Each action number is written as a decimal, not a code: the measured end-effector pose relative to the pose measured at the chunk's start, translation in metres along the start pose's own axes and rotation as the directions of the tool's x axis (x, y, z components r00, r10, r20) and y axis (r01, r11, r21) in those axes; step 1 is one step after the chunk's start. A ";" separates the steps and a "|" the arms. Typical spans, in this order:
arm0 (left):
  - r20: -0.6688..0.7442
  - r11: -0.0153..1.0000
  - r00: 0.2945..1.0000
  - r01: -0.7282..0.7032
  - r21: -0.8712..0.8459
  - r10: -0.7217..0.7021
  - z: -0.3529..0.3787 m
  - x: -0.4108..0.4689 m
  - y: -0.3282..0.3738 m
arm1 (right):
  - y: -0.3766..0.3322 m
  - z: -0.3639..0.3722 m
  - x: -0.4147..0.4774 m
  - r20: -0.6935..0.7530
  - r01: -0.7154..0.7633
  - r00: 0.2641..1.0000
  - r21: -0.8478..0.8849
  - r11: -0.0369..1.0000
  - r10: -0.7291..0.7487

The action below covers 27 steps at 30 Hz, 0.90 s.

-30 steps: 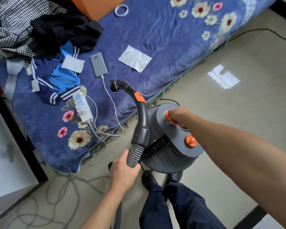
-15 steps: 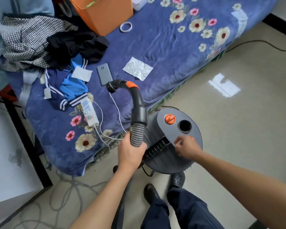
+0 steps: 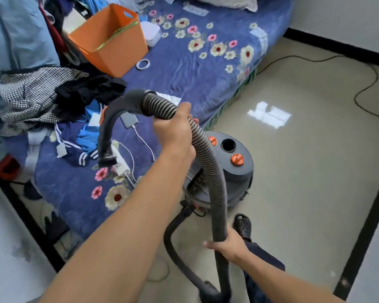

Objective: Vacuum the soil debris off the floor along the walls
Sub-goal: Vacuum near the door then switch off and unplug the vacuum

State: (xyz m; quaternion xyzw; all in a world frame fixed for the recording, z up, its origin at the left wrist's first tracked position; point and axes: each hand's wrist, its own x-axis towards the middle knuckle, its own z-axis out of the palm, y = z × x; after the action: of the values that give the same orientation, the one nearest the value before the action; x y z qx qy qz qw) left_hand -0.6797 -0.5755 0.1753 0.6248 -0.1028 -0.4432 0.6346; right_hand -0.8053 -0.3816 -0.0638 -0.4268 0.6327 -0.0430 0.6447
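Note:
A grey round vacuum cleaner (image 3: 239, 173) with orange knobs stands on the beige floor beside the bed. Its ribbed grey hose (image 3: 208, 158) arcs up from below and ends in a curved black handle tube (image 3: 109, 125) whose open end points down over the bed. My left hand (image 3: 175, 130) is raised and grips the hose just behind the handle. My right hand (image 3: 228, 246) grips the same hose lower down, in front of my leg. No soil debris shows clearly on the floor.
The bed with a blue flowered cover (image 3: 184, 68) fills the left, holding clothes, an orange bin (image 3: 112, 42), a phone on a charger and a power strip. A black cable (image 3: 368, 84) runs across the floor at right. Dark skirting (image 3: 337, 49) lines the far wall.
My left hand has lifted the hose end high, so the handle now hangs over the bed. My right hand left the vacuum's top and took hold of the hose lower down.

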 end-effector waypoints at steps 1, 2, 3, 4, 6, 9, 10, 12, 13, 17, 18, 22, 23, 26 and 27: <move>0.011 0.999 1.000 0.015 -0.047 -0.014 -0.004 -0.012 0.007 | 0.005 0.006 -0.008 -0.082 -0.020 0.996 0.066 0.998 0.025; 0.019 0.996 0.999 0.031 -0.086 -0.030 -0.010 -0.024 0.015 | 0.009 0.008 -0.015 -0.161 -0.035 0.986 0.112 0.993 0.052; 0.016 0.993 0.999 0.048 -0.108 -0.046 -0.017 -0.034 0.021 | 0.012 0.006 -0.021 -0.235 -0.043 0.969 0.128 0.991 0.073; 0.002 0.990 0.998 0.063 -0.122 -0.063 -0.027 -0.044 0.025 | 0.014 0.001 -0.025 -0.305 -0.049 0.948 0.124 0.991 0.085; -0.022 0.982 0.994 0.099 -0.159 -0.104 -0.051 -0.058 0.031 | 0.013 -0.021 -0.032 -0.430 -0.048 0.899 0.106 0.993 0.089; -0.112 0.973 0.979 0.152 -0.173 -0.172 -0.094 -0.063 0.028 | 0.001 -0.072 -0.037 -0.588 -0.001 0.808 0.044 0.999 0.026; -0.148 0.970 0.968 0.176 -0.169 -0.202 -0.108 -0.060 0.025 | -0.007 -0.088 -0.038 -0.629 0.009 0.777 0.012 1.000 0.001; -0.200 0.956 0.942 0.238 -0.170 -0.270 -0.136 -0.049 0.014 | -0.023 -0.115 -0.036 -0.684 0.030 0.728 -0.048 0.998 -0.055; -0.212 0.946 0.927 0.273 -0.177 -0.308 -0.149 -0.041 0.008 | -0.033 -0.125 -0.034 -0.704 0.046 0.704 -0.092 0.995 -0.097; -0.186 0.883 0.867 0.433 -0.180 -0.463 -0.185 -0.025 -0.018 | -0.077 -0.155 -0.028 -0.722 0.112 0.607 -0.334 0.936 -0.331; -0.203 0.867 0.845 0.465 -0.182 -0.495 -0.192 -0.022 -0.025 | -0.089 -0.159 -0.027 -0.707 0.135 0.587 -0.395 0.909 -0.395; -0.281 0.813 0.764 0.565 -0.142 -0.581 -0.217 -0.013 -0.062 | -0.145 -0.165 -0.022 -0.591 0.246 0.547 -0.564 0.789 -0.593; -0.306 0.803 0.747 0.581 -0.133 -0.591 -0.221 -0.009 -0.070 | -0.159 -0.164 -0.019 -0.564 0.273 0.542 -0.582 0.766 -0.622; -0.290 0.805 0.760 0.590 -0.066 -0.581 -0.219 -0.001 -0.088 | -0.194 -0.163 -0.003 -0.550 0.295 0.533 -0.591 0.750 -0.643; -0.257 0.810 0.780 0.586 -0.022 -0.571 -0.215 -0.001 -0.090 | -0.202 -0.165 0.005 -0.556 0.291 0.535 -0.586 0.756 -0.636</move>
State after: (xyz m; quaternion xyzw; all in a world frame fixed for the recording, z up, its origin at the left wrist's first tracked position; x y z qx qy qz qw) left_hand -0.5728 -0.4084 0.0537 0.6955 0.1618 -0.5305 0.4569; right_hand -0.8470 -0.5945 0.0818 -0.6580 0.6861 -0.2448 0.1910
